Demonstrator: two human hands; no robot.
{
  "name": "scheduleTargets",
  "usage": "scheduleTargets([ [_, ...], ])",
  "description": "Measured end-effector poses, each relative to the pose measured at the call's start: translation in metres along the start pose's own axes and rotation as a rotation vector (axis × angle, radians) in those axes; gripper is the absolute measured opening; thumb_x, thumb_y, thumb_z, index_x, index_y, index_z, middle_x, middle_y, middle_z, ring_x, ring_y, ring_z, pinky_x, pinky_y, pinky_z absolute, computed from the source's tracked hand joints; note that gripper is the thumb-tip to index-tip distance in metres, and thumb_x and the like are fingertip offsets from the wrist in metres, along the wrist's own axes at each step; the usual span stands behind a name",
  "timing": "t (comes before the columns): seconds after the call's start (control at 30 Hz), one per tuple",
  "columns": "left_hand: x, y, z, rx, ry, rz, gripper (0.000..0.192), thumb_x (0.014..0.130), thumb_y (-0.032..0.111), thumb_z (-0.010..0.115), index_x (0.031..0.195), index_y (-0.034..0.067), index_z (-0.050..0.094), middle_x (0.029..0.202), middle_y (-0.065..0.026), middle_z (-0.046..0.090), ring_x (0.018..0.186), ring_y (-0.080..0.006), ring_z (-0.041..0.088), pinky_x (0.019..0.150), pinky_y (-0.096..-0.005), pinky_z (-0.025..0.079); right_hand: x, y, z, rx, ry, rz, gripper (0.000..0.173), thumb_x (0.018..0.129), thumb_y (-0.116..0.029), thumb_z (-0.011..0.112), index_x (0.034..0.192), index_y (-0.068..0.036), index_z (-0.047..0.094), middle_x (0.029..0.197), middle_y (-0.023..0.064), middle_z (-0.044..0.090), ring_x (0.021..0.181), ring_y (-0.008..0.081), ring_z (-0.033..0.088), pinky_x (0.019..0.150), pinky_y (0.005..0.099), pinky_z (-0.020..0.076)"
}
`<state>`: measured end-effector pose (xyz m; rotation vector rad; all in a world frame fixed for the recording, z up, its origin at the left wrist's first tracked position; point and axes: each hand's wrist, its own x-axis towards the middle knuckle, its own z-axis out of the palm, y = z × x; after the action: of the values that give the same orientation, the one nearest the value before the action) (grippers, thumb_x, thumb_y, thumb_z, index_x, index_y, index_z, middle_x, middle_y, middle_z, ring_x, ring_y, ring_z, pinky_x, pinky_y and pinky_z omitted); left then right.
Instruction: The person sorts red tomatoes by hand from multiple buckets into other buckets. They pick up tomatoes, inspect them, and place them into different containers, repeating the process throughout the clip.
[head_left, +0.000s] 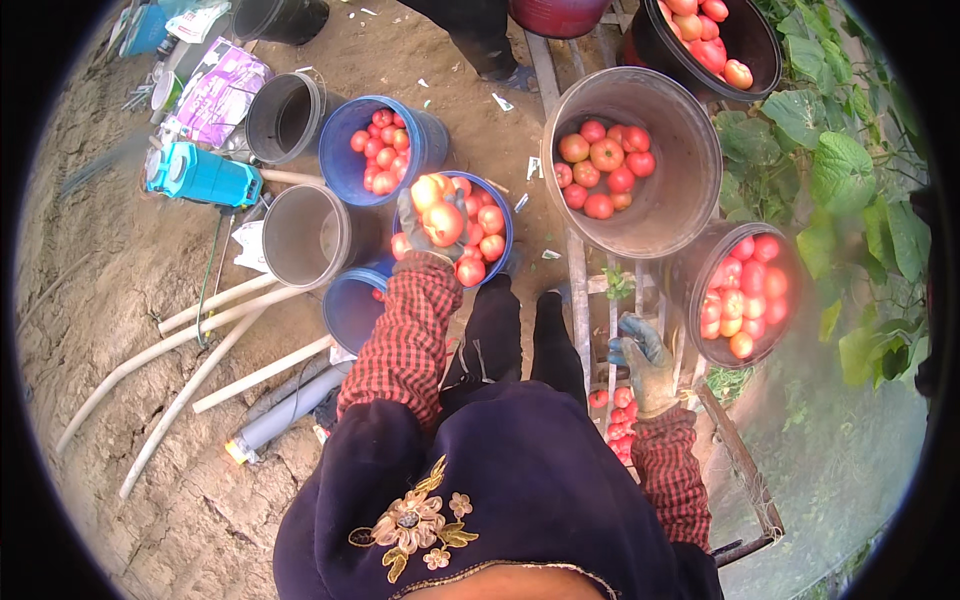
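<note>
My left hand (435, 217), in a work glove, holds tomatoes (442, 223) above a blue bucket (511, 225) that has more tomatoes in it. My right hand (643, 360), gloved with blue fingertips, is over a slatted metal rack (579, 300), its fingers apart and nothing seen in it. Beside it, a dark bucket (694, 296) tilts with many tomatoes inside. Beyond stands a large bucket (555, 180) with tomatoes at its bottom. More tomatoes (619, 420) lie by the rack, next to my right sleeve.
Another blue bucket (330, 150) holds tomatoes; grey buckets (281, 247) stand left of it. Pale poles (180, 390) and a turquoise tank (206, 176) lie on the soil. A co-worker's leg (480, 37) is at the top. Leafy vines (840, 172) line the right.
</note>
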<state>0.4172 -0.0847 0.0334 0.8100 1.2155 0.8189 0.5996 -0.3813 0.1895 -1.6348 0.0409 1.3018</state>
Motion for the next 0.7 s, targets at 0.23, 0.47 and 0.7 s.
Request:
scheduleTargets([
  [0.23, 0.159, -0.035, -0.109, 0.407, 0.265, -0.088, 0.071, 0.079, 0.017, 0.073, 0.137, 0.006, 0.033, 0.128, -0.0069, 0.046, 0.115, -0.0201, 0.045, 0.096, -0.0352, 0.043, -0.006, 0.073, -0.062, 0.065, 0.31, 0.255, 0.04, 0.096, -0.012, 0.057, 0.133, -0.001, 0.049, 0.118, 0.0088, 0.06, 0.093, 0.0169, 0.063, 0.075, 0.0269, 0.0532],
  [0.47, 0.255, -0.066, -0.137, -0.172, 0.319, -0.326, 0.079, 0.081, 0.027, 0.069, 0.143, 0.002, 0.026, 0.141, -0.0094, 0.035, 0.129, -0.0223, 0.032, 0.104, -0.0359, 0.037, 0.011, 0.056, -0.122, 0.123, 0.777, 0.008, 0.035, 0.094, -0.011, 0.059, 0.126, 0.0, 0.051, 0.101, 0.0055, 0.063, 0.082, 0.0108, 0.062, 0.068, 0.0243, 0.0513],
  [0.7, 0.16, -0.021, -0.069, -0.388, 0.238, -0.307, 0.089, 0.084, 0.038, 0.066, 0.148, -0.002, 0.019, 0.154, -0.012, 0.023, 0.143, -0.0245, 0.018, 0.113, -0.0366, 0.03, 0.12, -0.006, -0.211, -0.772, 1.026, -0.04, 0.086, 0.079, -0.051, 0.071, 0.142, -0.003, 0.039, 0.123, 0.0219, 0.059, 0.114, 0.038, 0.058, 0.095, 0.0425, 0.0461],
])
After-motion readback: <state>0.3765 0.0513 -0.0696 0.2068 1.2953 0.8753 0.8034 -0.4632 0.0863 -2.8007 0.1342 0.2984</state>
